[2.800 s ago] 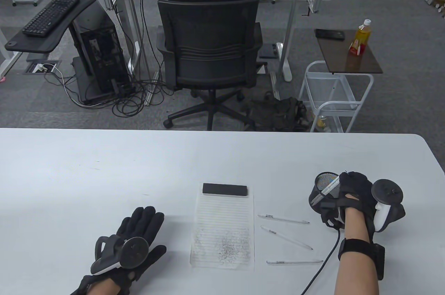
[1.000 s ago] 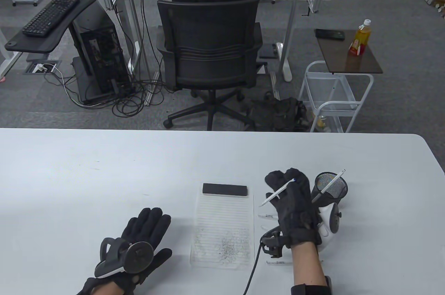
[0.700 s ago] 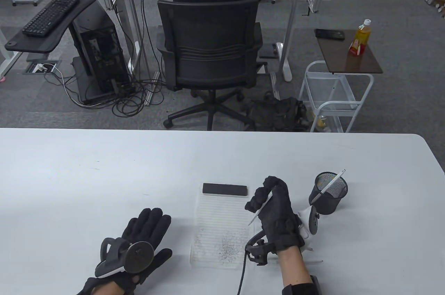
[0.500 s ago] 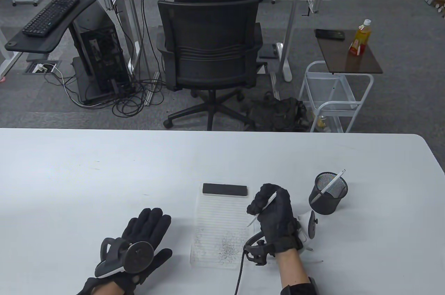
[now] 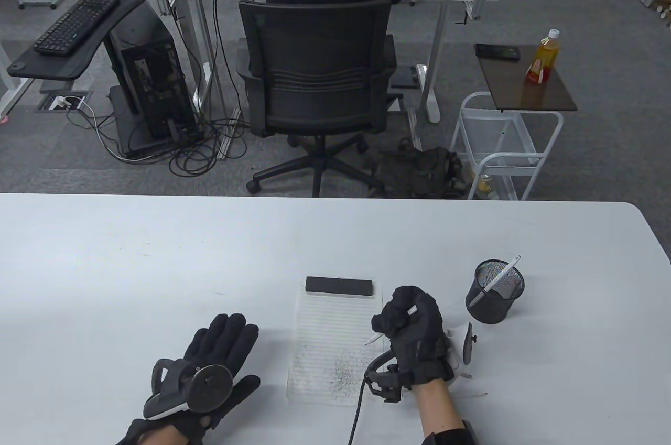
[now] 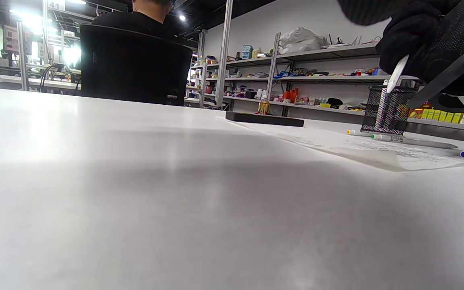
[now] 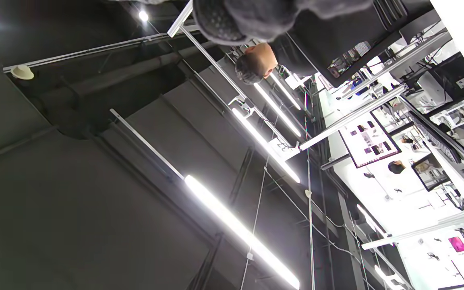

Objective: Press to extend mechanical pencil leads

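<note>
From the table view, we see our right hand [image 5: 414, 332] curled in a fist around one mechanical pencil [image 5: 373, 338], its tip poking out toward 8 o'clock over the right edge of the lined paper [image 5: 335, 345]. Our left hand [image 5: 209, 366] lies flat and spread on the table [image 5: 157, 256], holding nothing. We count one more pencil leaning in the single mesh cup [image 5: 494, 292] at 3 o'clock from the fist; any pencils on the table are hidden behind the right hand here. We judge the risk to be lead snapping if we click with the tip pressed to the paper, or the pencil slipping in the glove.

From the left wrist view, the right hand's fingers [image 6: 409, 44] wrap the pencil, its white tip pointing down at 7 o'clock, above the paper. We count three pens or pencils lying at the cup's foot and one black block [image 6: 264, 119].

The right wrist view points at the ceiling; we cannot tell the grip from it.
</note>
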`<state>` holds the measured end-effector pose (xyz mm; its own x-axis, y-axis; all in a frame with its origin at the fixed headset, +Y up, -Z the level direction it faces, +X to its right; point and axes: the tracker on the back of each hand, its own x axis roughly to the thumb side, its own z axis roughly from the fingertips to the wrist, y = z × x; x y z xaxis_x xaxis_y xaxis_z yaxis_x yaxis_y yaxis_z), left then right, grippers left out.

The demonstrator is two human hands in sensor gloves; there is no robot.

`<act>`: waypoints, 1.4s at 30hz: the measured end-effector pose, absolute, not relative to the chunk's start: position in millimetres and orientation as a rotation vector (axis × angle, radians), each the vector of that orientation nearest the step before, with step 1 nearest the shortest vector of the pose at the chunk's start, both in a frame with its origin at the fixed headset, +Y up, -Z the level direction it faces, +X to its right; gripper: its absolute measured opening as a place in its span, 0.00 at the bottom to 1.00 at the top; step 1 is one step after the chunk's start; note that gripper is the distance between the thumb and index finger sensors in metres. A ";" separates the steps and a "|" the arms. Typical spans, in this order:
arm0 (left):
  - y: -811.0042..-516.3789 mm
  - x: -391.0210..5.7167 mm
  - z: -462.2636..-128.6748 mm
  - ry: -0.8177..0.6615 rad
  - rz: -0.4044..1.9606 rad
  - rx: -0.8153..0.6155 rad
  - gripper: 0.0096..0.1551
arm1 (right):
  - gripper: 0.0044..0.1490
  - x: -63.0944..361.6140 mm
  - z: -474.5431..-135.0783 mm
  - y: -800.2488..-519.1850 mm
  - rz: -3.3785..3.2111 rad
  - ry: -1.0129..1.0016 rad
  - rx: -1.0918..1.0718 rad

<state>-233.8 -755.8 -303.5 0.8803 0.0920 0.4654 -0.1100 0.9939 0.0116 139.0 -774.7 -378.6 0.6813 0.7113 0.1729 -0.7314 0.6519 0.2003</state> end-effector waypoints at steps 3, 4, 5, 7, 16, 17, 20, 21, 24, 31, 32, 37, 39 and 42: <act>-756.0 -234.1 -303.5 -0.482 0.108 0.037 0.53 | 0.36 138.8 -379.2 -774.2 0.816 -0.082 0.287; -756.0 -234.1 -303.5 -0.482 0.109 0.036 0.53 | 0.37 138.7 -379.1 -774.8 0.812 -0.080 0.285; -756.1 -234.1 -303.4 -0.481 0.110 0.036 0.53 | 0.38 138.6 -378.9 -775.7 0.808 -0.081 0.286; -755.9 -233.9 -303.2 -0.480 0.111 0.037 0.53 | 0.35 139.0 -378.8 -776.3 0.814 -0.083 0.277; -756.5 -234.4 -303.6 -0.479 0.109 0.035 0.52 | 0.36 139.3 -379.3 -773.0 0.811 -0.104 0.292; -756.6 -234.2 -303.5 -0.480 0.109 0.035 0.53 | 0.35 139.7 -379.4 -773.4 0.824 -0.097 0.292; -755.8 -234.0 -303.3 -0.481 0.108 0.039 0.53 | 0.32 140.3 -379.6 -772.9 0.841 -0.090 0.290; -755.5 -234.0 -303.2 -0.481 0.109 0.041 0.53 | 0.32 140.1 -379.5 -773.2 0.840 -0.092 0.297; -755.8 -234.2 -303.7 -0.481 0.108 0.044 0.53 | 0.35 138.7 -378.9 -774.8 0.819 -0.105 0.291; -756.0 -234.0 -303.5 -0.482 0.107 0.038 0.53 | 0.32 140.0 -379.3 -777.9 0.838 -0.111 0.277; -755.9 -233.9 -303.4 -0.482 0.107 0.040 0.53 | 0.34 139.5 -379.6 -779.3 0.837 -0.105 0.290; -755.5 -234.0 -303.5 -0.482 0.104 0.046 0.53 | 0.34 139.1 -379.7 -780.3 0.864 -0.093 0.290; -755.6 -234.1 -303.6 -0.482 0.103 0.045 0.53 | 0.32 140.5 -379.8 -780.4 0.881 -0.106 0.279; -756.0 -234.0 -303.6 -0.482 0.105 0.041 0.53 | 0.34 142.8 -380.2 -781.8 0.893 -0.129 0.279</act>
